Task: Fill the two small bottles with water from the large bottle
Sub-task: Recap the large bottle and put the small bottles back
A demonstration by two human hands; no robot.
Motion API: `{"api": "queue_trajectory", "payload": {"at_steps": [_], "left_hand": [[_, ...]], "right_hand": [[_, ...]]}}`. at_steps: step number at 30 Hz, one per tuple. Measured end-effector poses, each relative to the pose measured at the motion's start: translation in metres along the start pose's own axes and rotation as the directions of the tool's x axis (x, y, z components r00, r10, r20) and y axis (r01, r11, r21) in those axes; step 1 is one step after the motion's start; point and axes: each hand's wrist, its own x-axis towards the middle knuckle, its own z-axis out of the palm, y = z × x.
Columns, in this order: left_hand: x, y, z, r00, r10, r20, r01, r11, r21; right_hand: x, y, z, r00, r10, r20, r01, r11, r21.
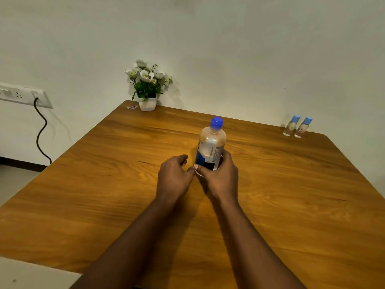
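The large bottle (210, 146), clear with a blue cap and a blue and white label, stands near the middle of the wooden table (104, 195). My right hand (219, 177) is wrapped around its lower part. Just to its left, my left hand (174, 177) rests on the table with its fingers loosely curled and nothing in it, the thumb close to the bottle's base. Two small clear bottles (290, 126) (301, 127) with light blue caps on stand side by side at the far right corner, well beyond both hands.
A white pot of white flowers (147, 90) stands at the table's far edge against the wall, with a small wrapper (131, 107) beside it. A socket strip (23, 95) with a black cable is on the wall to the left.
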Motion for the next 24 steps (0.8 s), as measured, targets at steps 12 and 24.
{"api": "queue_trajectory", "payload": {"at_steps": [12, 24], "left_hand": [[0.103, -0.033, -0.015, 1.000, -0.019, -0.002, 0.019, 0.999, 0.040], [0.223, -0.062, -0.010, 0.999, -0.035, -0.006, 0.035, 0.987, 0.157]], "right_hand": [[0.074, -0.014, 0.076, 0.999, -0.019, 0.041, 0.021, 0.999, -0.043], [0.171, -0.017, 0.155, 0.999, -0.017, 0.046, 0.020, 0.999, -0.051]]}}
